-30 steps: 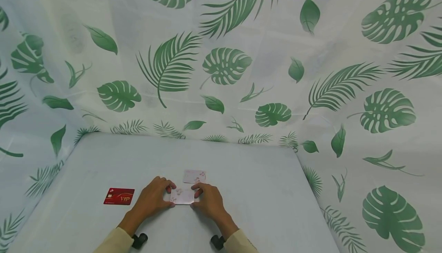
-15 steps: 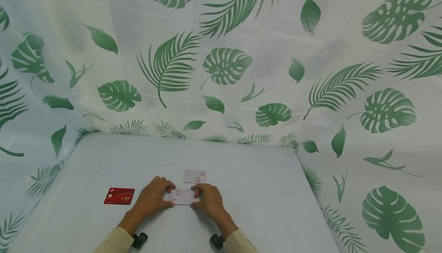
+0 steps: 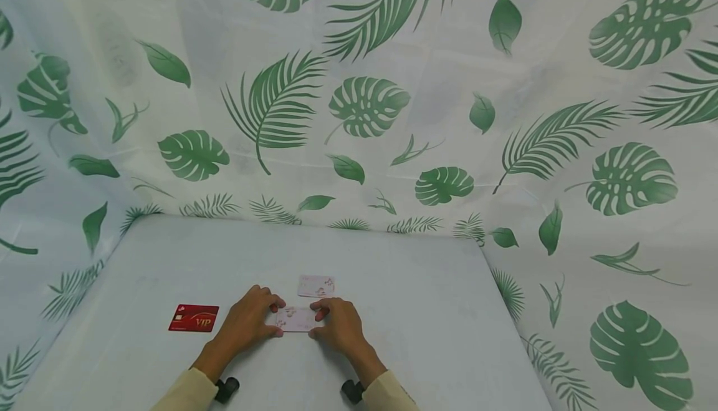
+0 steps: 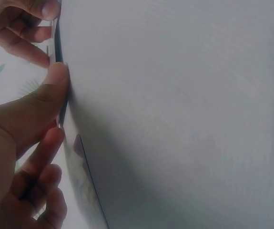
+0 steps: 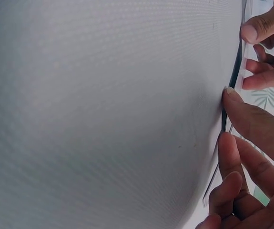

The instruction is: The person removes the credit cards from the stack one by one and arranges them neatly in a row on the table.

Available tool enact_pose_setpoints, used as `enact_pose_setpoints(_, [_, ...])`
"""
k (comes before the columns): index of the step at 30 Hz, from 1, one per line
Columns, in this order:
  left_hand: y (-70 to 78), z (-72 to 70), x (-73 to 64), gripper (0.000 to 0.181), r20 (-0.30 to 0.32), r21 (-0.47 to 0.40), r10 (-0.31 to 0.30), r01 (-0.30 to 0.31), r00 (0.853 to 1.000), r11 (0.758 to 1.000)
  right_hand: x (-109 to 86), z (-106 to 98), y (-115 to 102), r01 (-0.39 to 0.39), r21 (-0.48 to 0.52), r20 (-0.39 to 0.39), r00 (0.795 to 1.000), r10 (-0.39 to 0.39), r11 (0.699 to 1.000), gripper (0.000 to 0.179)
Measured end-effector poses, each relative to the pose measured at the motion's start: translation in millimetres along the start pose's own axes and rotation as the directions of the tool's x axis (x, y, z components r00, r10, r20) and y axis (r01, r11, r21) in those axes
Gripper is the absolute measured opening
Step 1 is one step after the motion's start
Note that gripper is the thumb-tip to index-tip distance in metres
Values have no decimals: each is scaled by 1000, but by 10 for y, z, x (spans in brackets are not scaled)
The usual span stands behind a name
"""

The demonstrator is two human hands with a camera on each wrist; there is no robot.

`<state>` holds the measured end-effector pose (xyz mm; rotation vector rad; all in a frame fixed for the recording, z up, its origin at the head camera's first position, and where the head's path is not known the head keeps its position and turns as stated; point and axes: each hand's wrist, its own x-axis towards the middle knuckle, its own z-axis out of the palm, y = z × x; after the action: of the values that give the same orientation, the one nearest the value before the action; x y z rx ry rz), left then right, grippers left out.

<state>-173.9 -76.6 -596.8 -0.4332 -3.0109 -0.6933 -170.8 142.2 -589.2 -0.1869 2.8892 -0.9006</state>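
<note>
A pale pink floral card (image 3: 295, 319) lies between both hands, near the middle of the white table. My left hand (image 3: 249, 317) pinches its left edge, thumb at the near corner and fingers at the far one. On the right edge, my right hand (image 3: 339, 327) grips it in the same way. Both wrist views show the thumbs (image 4: 55, 78) and fingertips at the card's thin edge (image 5: 224, 117). Just beyond, a second pink floral card (image 3: 316, 286) lies flat. The held card's ends are partly covered by fingers.
A red card marked VIP (image 3: 194, 318) lies flat left of my left hand. White cloth with green leaf prints (image 3: 370, 105) hangs behind and on both sides of the table (image 3: 426, 299).
Glare on the held card has faded, so its floral print shows more plainly. Both hands stay almost where they were, and the other cards have not moved.
</note>
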Motion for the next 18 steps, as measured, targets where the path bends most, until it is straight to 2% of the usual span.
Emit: enact_pose_setpoints(18, [20, -15, -5, 48, -7, -1, 2, -2, 1000, 1000, -8, -7, 41, 8, 27, 2, 1000, -8, 1000, 48])
